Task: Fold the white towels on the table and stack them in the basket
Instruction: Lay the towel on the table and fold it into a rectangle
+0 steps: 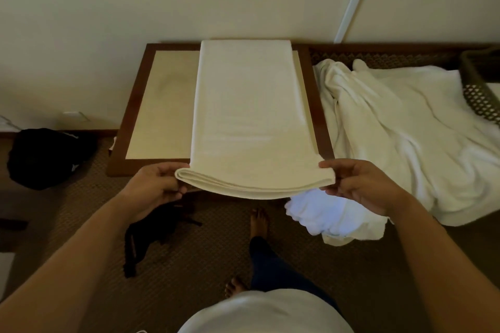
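A white towel [249,116], folded into a long strip, lies flat on the wood-framed table [159,105]. Its near end hangs past the table's front edge. My left hand [157,186] pinches the near left corner of that end and my right hand [359,183] pinches the near right corner, lifting it slightly. Unfolded white towels [405,137] lie crumpled on the surface to the right. A dark woven basket [481,89] stands at the far right edge, partly cut off by the frame.
A white cloth bundle [332,216] hangs low at the front under my right hand. A black bag [46,156] sits on the floor at left and a dark strap [151,235] lies on the carpet. My bare feet [259,221] stand below the table.
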Demonstrator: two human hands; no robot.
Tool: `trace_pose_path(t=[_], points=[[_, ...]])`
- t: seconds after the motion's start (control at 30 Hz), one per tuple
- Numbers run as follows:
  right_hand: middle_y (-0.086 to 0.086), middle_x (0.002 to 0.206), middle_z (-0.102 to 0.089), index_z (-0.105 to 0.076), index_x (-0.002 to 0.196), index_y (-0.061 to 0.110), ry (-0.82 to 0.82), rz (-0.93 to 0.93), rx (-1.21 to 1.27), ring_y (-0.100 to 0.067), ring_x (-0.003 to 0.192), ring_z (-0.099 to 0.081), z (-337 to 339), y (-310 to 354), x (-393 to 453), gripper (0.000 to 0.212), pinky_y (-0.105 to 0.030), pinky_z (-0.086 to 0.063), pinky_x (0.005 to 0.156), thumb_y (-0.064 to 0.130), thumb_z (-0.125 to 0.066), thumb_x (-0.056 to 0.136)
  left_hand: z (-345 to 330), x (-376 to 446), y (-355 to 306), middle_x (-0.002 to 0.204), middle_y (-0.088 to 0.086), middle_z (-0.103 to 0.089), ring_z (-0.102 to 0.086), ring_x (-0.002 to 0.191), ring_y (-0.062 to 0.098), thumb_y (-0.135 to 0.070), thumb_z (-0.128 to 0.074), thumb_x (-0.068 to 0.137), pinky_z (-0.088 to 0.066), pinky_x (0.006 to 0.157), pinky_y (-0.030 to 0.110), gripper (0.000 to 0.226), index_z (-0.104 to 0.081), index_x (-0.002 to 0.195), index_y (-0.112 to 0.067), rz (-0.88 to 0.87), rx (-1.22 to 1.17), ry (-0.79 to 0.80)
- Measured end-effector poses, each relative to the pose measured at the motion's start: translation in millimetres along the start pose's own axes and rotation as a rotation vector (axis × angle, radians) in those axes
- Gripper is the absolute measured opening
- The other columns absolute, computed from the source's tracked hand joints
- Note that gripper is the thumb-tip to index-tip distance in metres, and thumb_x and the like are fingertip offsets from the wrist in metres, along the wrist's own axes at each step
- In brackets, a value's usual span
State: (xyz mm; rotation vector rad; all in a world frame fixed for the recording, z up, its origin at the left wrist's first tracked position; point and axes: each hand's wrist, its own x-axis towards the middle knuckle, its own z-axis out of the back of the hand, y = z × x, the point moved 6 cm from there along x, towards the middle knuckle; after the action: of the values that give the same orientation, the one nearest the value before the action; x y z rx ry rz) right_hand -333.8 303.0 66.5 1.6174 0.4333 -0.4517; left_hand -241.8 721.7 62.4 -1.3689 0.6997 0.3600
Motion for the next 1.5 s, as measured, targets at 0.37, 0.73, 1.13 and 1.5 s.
trace_pose_path(t=[0.37, 0.73, 1.13, 1.5], points=[[0.018, 0.076, -0.071, -0.075, 0.096, 0.019, -0.342, 0.216, -0.372, 0.01, 0.063, -0.063, 15, 119, 120, 0.007, -0.005, -0.044, 0.058, 0.024, -0.07, 0.096, 21, 116, -120, 0.069, 0.002, -0.056, -0.044, 0.061, 0.019, -0.037, -0.071, 0.095, -0.04, 0.061, 0.033, 0.017, -0.073, 0.093, -0.02, -0.192, 0.29, -0.224], [-0.001, 0.088, -0.069, -0.069, 0.1, 0.007, -0.42, 0.039, -0.558, -0.023, 0.084, -0.068, 19, 109, 274, 0.023, -0.029, -0.05, 0.064, 0.029, -0.071, 0.094, 1, 232, -139, 0.099, 0.003, -0.067, -0.063, 0.091, 0.029, -0.043, -0.06, 0.099, -0.047, 0.078, 0.037, 0.029, -0.066, 0.108, -0.016, -0.166, 0.569, -0.437], [0.01, 0.087, -0.063, -0.063, 0.104, 0.015, -0.567, 0.129, -0.541, -0.011, 0.079, -0.063, 25, 131, 311, 0.02, -0.019, -0.041, 0.057, 0.035, -0.064, 0.098, 4, 275, -170, 0.104, -0.005, -0.066, -0.062, 0.098, 0.023, -0.044, -0.059, 0.1, -0.044, 0.081, 0.031, 0.035, -0.062, 0.126, -0.022, -0.238, 0.495, -0.465], [-0.01, 0.126, -0.061, -0.043, 0.138, 0.016, -0.709, 0.21, -0.989, -0.037, 0.112, -0.061, 19, 111, 279, 0.051, -0.049, -0.05, 0.087, 0.052, -0.042, 0.102, -4, 235, -127, 0.123, 0.008, -0.059, -0.058, 0.11, 0.033, -0.047, -0.051, 0.102, -0.047, 0.083, 0.043, 0.048, -0.041, 0.142, -0.023, -0.278, 0.723, -0.552]])
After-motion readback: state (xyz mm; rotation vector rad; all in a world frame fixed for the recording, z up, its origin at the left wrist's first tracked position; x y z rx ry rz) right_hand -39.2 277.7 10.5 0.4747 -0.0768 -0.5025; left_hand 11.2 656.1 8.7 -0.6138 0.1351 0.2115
